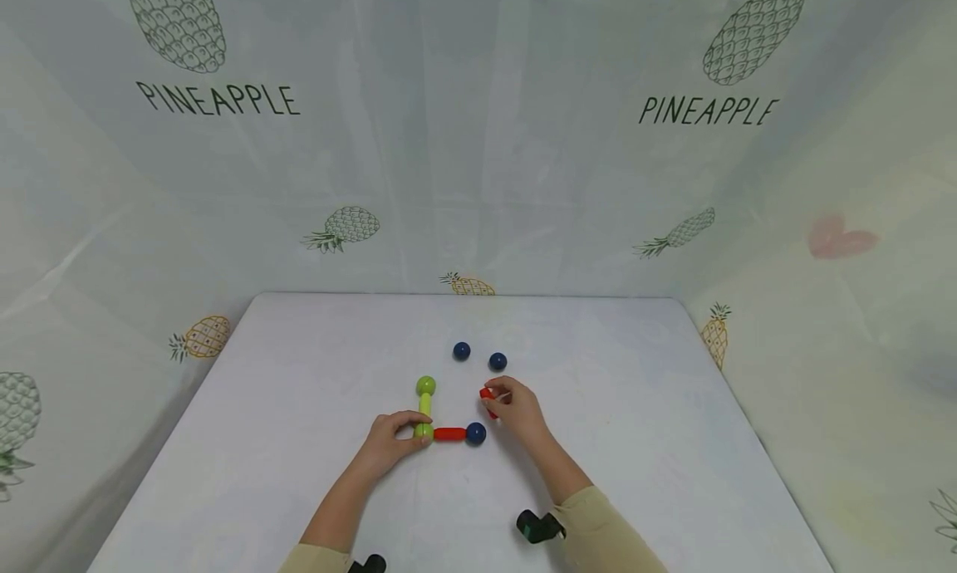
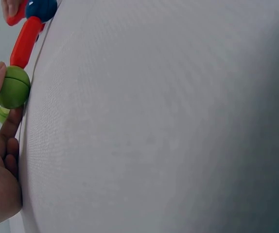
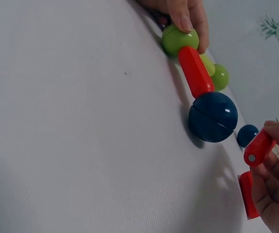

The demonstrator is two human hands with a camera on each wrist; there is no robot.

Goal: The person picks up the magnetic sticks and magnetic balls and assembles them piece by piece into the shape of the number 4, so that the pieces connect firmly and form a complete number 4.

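My left hand [image 1: 392, 440] pinches a green ball [image 2: 14, 87] between thumb and finger at the corner of an L-shaped assembly. From that ball a yellow-green rod [image 1: 425, 404] runs back to a second green ball [image 1: 425, 384]. A red rod [image 1: 449, 433] joins it on the right to a dark blue ball [image 3: 213, 117]. My right hand [image 1: 519, 407] pinches a loose red rod [image 3: 259, 148], whose end shows a round silvery spot, behind and to the right of that blue ball. Another red rod [image 3: 248, 195] shows beside the right fingers; whether they touch it I cannot tell.
Two loose dark blue balls, one on the left [image 1: 462, 351] and one on the right [image 1: 498, 361], lie farther back on the white table [image 1: 336, 340]. A pineapple-print cloth [image 1: 478, 166] hangs behind and along the sides. Black wrist devices show at both sleeves.
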